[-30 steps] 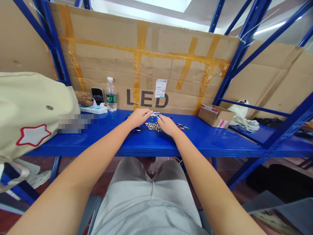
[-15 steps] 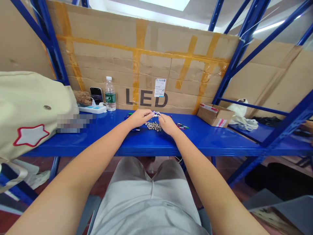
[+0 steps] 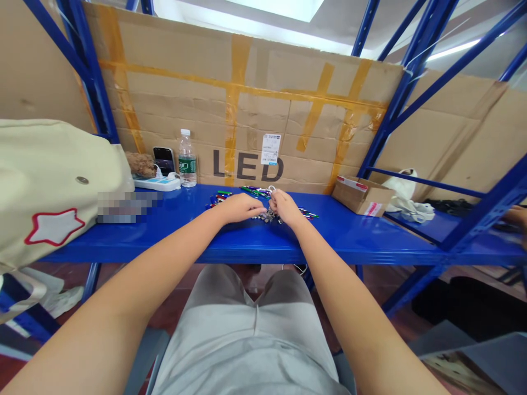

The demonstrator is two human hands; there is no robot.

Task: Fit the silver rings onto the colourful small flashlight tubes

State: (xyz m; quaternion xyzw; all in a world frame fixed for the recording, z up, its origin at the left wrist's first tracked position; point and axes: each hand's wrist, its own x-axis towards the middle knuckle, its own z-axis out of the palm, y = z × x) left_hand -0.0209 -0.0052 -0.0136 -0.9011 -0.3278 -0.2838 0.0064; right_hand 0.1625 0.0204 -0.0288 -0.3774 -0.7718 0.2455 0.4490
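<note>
A pile of small silvery metal pieces lies on the blue table between my hands. My left hand is at its left edge, fingers pressed together and pointing right; whatever they hold, if anything, is hidden. My right hand is closed just above the pile's right side, a small whitish ring sticking up from its fingers. Thin, shiny coloured pen-like sticks lie behind the hands. More of these lie left of my left hand and right of my right hand.
On the blue table, a water bottle, phone and power strip stand at back left. A cream bag fills the left side. A small cardboard box sits at right, beside a blue rack post. Cardboard walls the back.
My hands have moved apart and down toward the metal pieces. The left hand has come off the whitish ring; the right hand keeps it. The sticks behind are now more exposed.
</note>
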